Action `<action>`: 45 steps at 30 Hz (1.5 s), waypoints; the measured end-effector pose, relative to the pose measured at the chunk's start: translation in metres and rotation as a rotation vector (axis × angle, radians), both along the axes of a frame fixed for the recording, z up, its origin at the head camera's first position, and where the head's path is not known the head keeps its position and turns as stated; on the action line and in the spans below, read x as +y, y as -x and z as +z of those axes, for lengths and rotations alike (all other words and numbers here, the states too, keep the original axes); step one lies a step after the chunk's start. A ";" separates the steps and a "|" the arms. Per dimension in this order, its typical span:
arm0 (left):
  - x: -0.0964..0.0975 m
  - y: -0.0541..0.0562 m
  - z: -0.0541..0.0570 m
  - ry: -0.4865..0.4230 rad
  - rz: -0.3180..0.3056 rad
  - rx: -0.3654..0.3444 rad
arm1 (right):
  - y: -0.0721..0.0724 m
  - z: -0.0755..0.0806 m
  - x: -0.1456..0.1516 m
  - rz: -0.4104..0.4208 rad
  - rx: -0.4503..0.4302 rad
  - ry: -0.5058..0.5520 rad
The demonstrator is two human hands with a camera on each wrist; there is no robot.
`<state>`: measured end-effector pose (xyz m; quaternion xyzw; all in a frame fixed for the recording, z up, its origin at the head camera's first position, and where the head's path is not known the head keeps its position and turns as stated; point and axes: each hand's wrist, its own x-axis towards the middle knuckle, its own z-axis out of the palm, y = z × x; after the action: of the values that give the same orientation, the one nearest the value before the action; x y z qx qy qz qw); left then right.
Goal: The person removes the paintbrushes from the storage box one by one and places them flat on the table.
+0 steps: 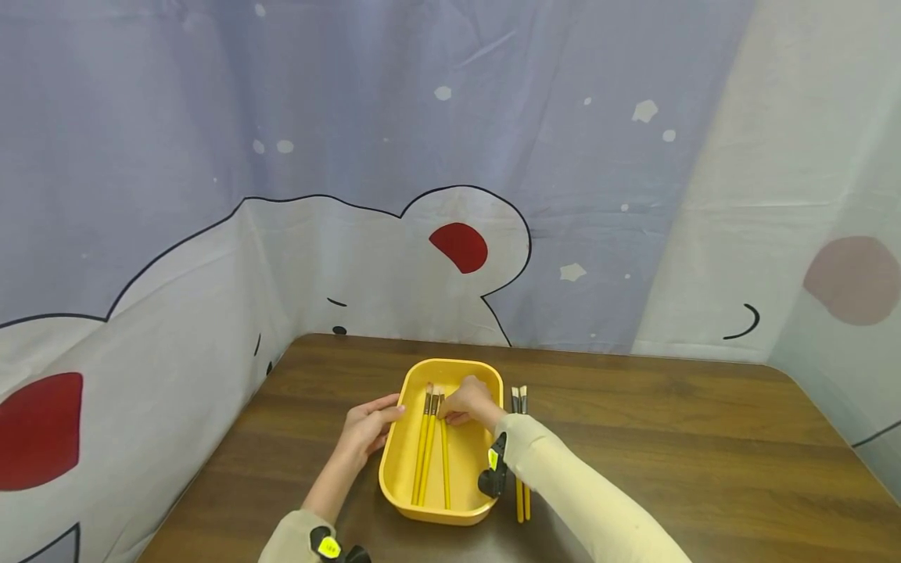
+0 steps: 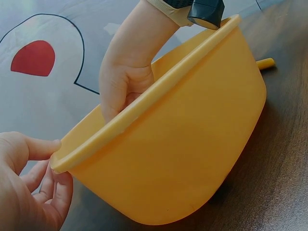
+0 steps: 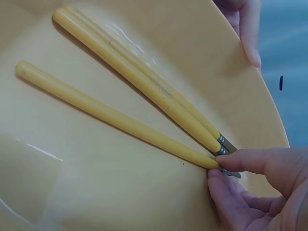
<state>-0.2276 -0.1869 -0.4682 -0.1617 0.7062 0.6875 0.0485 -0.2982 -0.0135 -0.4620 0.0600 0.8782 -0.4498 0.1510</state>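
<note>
A yellow plastic tray [image 1: 468,512] stands on the table with several yellow-handled paintbrushes lying in it. My left hand [image 1: 367,428] pinches the tray's left rim, thumb on top and fingers beneath, as the left wrist view shows. Inside the tray, my right hand [image 3: 262,187] pinches one paintbrush [image 3: 115,118] near its metal ferrule, between thumb and forefinger. Beside that brush two others [image 3: 139,79] lie close together on the tray floor. In the head view the right hand partly covers the brush tips.
Two more paintbrushes [image 1: 523,500] lie side by side on the wooden table [image 1: 655,438], just right of the tray and partly behind the right sleeve [image 1: 584,485]. A printed curtain [image 1: 394,94] hangs behind and along the table's sides.
</note>
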 end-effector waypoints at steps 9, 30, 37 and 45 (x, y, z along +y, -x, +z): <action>0.001 0.000 -0.001 0.011 0.001 0.001 | -0.001 -0.002 0.005 0.008 -0.010 0.076; 0.001 0.001 0.002 -0.014 0.015 0.007 | -0.004 0.014 0.009 0.060 0.033 0.130; 0.000 0.001 0.000 -0.016 0.012 0.013 | -0.006 0.023 0.011 0.077 0.046 0.116; 0.002 0.001 -0.001 -0.024 0.012 0.012 | -0.010 0.031 0.018 0.128 0.052 0.144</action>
<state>-0.2284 -0.1853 -0.4694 -0.1615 0.6973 0.6971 0.0420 -0.2886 0.0046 -0.4310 -0.0187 0.8492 -0.5027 0.1606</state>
